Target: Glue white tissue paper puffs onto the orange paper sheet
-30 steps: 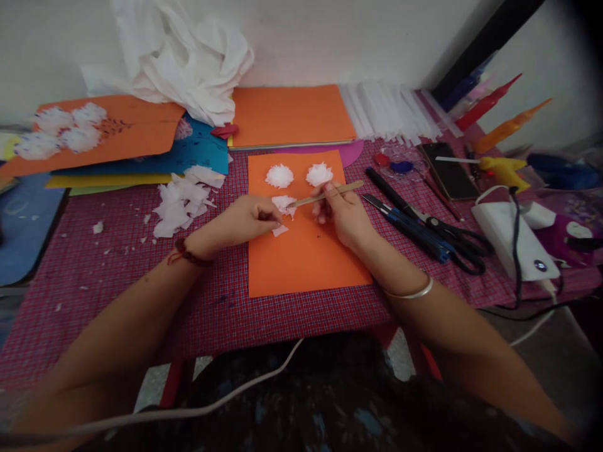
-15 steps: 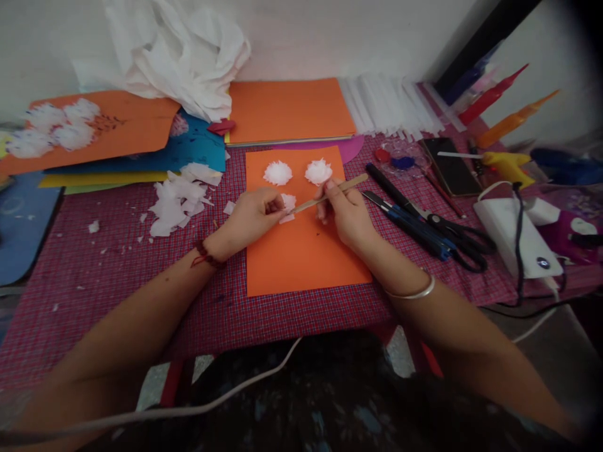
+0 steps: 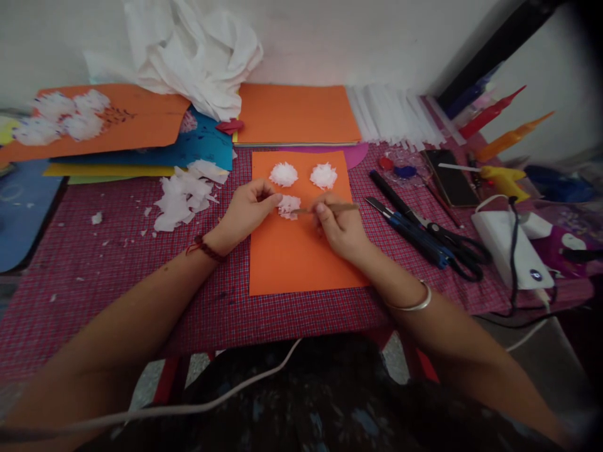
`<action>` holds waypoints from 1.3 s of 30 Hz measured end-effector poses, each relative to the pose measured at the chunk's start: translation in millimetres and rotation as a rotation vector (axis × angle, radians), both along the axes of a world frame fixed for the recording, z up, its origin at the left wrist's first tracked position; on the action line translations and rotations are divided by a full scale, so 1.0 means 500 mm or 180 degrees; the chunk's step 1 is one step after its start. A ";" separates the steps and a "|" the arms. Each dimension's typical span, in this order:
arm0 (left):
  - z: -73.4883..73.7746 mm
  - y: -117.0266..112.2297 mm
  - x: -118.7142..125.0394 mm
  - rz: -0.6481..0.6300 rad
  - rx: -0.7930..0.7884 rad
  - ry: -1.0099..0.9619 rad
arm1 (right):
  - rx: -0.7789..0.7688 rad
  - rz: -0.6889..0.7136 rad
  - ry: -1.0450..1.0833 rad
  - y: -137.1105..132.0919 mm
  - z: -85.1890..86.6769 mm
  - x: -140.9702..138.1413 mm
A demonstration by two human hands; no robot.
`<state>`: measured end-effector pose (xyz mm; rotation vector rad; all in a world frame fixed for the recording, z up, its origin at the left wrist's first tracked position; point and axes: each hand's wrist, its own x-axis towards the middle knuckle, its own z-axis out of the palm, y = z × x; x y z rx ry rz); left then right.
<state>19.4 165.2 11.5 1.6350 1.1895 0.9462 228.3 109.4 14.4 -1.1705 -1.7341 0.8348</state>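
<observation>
My right hand [image 3: 343,231] pinches a thin wooden stick [image 3: 346,207], whose left end reaches a small white paper tuft [image 3: 289,206]. The tuft sits on an orange sheet [image 3: 301,263] lying on the table. At the tuft's left edge is my left hand [image 3: 249,212], fingers curled and thumb against or very near the paper. Whatever may be between those fingertips is hidden. Two fuller, round white paper tufts, one on the left [image 3: 283,174] and one on the right [image 3: 323,176], are on the sheet's upper part.
Torn white paper scraps [image 3: 181,198] lie left. A cutter knife [image 3: 409,232] and black scissors [image 3: 452,242] are right of the sheet. Farther right are a phone [image 3: 452,179], a yellow glue gun [image 3: 504,179] and a white power box [image 3: 511,242] with cables. White strips [image 3: 391,116] lie behind.
The stick has swung to a flatter angle, its left end now at the third tuft. My left fingers have drawn back slightly to the tuft's left edge. The view has shifted a little.
</observation>
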 end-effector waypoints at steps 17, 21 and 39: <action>0.004 -0.001 0.006 0.0020 -0.0298 -0.0068 | -0.0208 -0.0922 0.0974 0.008 0.014 0.006; 0.029 0.020 -0.012 0.0121 -0.0904 -0.0763 | -0.0509 -0.0859 0.1121 0.020 0.007 0.006; 0.061 0.054 -0.148 -0.1181 0.1146 0.3066 | -0.0494 -0.0411 0.1319 0.010 0.010 0.002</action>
